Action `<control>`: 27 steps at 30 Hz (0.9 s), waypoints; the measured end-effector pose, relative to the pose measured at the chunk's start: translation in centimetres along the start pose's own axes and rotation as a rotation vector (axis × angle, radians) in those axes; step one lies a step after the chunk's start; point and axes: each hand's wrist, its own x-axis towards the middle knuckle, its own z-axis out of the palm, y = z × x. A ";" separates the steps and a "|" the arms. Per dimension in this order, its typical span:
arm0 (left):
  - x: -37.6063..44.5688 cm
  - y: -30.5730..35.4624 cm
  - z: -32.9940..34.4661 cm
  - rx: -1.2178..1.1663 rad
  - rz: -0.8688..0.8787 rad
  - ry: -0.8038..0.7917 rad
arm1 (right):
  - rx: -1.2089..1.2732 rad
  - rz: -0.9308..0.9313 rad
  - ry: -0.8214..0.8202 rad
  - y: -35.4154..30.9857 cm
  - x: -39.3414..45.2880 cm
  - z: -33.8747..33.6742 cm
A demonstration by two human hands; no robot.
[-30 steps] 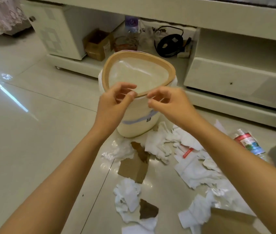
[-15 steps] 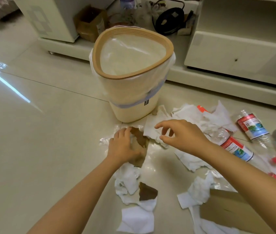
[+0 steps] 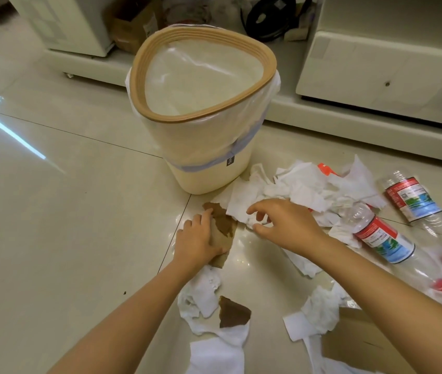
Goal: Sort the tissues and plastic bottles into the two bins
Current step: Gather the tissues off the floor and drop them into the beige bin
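Nearest the camera, loose tissues (image 3: pixel 203 295) and a torn brown scrap (image 3: pixel 233 313) are seen lying on the floor tiles (image 3: pixel 66 225). Just beyond, the left hand (image 3: pixel 197 242) is pressed on a brown paper piece (image 3: pixel 222 230), its fingers curled over the edge so that the piece is gripped; half a second ago it was only arriving there, and a second ago both hands were up at the bin's rim. The right hand (image 3: pixel 284 225) is held released, fingers spread and arched over a white tissue (image 3: pixel 244 203) — nothing is grasped yet. The change is judged to mean that the liner has been dealt with and picking up has begun.

To the right, a plastic bottle (image 3: pixel 382 238) is laid flat, its long axis running from upper left to lower right, red cap toward the near right; a second bottle (image 3: pixel 411 198) lies similarly. Farthest, the lined bin (image 3: pixel 203 109) is stood upright, mouth open — apparently nothing is in it. A second bin cannot be made out.
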 end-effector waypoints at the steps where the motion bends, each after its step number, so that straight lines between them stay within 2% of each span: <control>1: 0.1 -0.1 0.2 -0.020 -0.006 0.003 | -0.001 0.008 0.002 0.2 0.3 0.3; 5: 0.5 -0.2 0.3 -0.173 -0.099 -0.001 | -0.006 0.045 0.036 1.1 1.5 1.7; 8: 0.8 -0.3 0.1 -0.188 -0.164 -0.050 | -0.016 0.058 0.064 1.4 2.4 2.8; 12: 0.5 -0.3 -0.1 -0.133 -0.182 -0.011 | -0.068 0.007 0.070 1.9 3.6 4.3; 14: 0.3 -0.5 0.0 -0.161 -0.187 -0.017 | -0.146 -0.041 0.033 2.3 4.2 4.7; 21: 0.2 -2.1 -0.8 -0.473 -0.224 -0.123 | -0.350 -0.129 -0.144 3.3 6.9 5.6; 24: -0.2 -2.4 -1.6 -0.577 -0.134 -0.163 | -0.421 -0.135 -0.236 2.6 8.5 5.5; 27: -0.4 -2.5 -1.9 -0.542 -0.046 -0.149 | -0.463 -0.164 -0.285 1.8 8.9 5.7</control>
